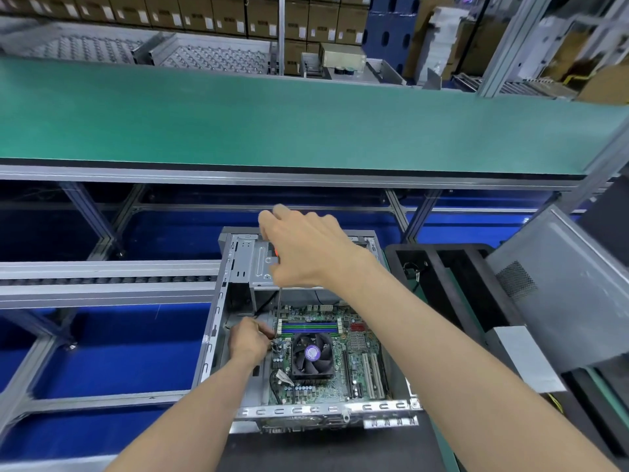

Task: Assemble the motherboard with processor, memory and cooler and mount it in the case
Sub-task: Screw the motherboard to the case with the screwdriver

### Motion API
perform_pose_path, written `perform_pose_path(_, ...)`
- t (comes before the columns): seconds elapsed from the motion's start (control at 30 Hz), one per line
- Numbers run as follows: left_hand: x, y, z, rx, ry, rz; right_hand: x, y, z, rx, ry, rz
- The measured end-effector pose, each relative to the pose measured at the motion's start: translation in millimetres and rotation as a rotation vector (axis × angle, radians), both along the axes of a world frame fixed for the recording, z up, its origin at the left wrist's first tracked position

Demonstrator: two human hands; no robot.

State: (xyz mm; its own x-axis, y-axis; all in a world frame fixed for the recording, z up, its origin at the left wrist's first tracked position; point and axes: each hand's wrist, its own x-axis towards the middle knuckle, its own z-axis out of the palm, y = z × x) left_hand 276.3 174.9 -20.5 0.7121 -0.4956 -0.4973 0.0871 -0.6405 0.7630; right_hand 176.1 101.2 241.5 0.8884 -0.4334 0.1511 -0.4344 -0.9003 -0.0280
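An open grey computer case (218, 321) lies flat in front of me. The green motherboard (340, 362) sits inside it, with a black cooler fan (311, 356) on top and memory slots (308, 327) just beyond the fan. My right hand (306, 250) hovers above the case's drive bay and grips the orange handle of a screwdriver (279, 301), whose thin shaft points down to the board's far left corner. My left hand (250, 340) is inside the case at that corner, its fingertips pinching around the lower end of the shaft. The tip itself is hidden.
A long green conveyor belt (306, 124) runs across beyond the case. A grey case side panel (558, 287) leans at the right, next to a black tray (442, 277). Aluminium rails (102, 284) extend left of the case over a blue floor.
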Motion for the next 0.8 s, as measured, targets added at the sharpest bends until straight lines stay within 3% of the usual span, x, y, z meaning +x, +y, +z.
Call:
perform_pose_path(0.07,0,1,0,0.015,-0.057,-0.057,-1,-1,1,0.061,-0.002,0.024)
perform_pose_path(0.17,1,1,1,0.042,-0.101,-0.116,-1,0,-1,-0.088,0.0,-0.049)
perform_pose_path(0.33,0,3,2,0.069,-0.152,-0.169,-4,-3,6,0.165,0.015,0.021)
perform_pose_path(0.5,-1,4,4,0.076,-0.168,-0.18,-1,-1,-5,-0.108,-0.002,-0.09)
perform_pose_path(0.67,-1,4,5,0.082,-0.168,-0.174,-7,-6,0,0.149,-0.005,0.017)
perform_pose_path(0.8,-1,3,5,0.082,-0.153,-0.162,-5,-1,-6,-0.043,0.0,-0.067)
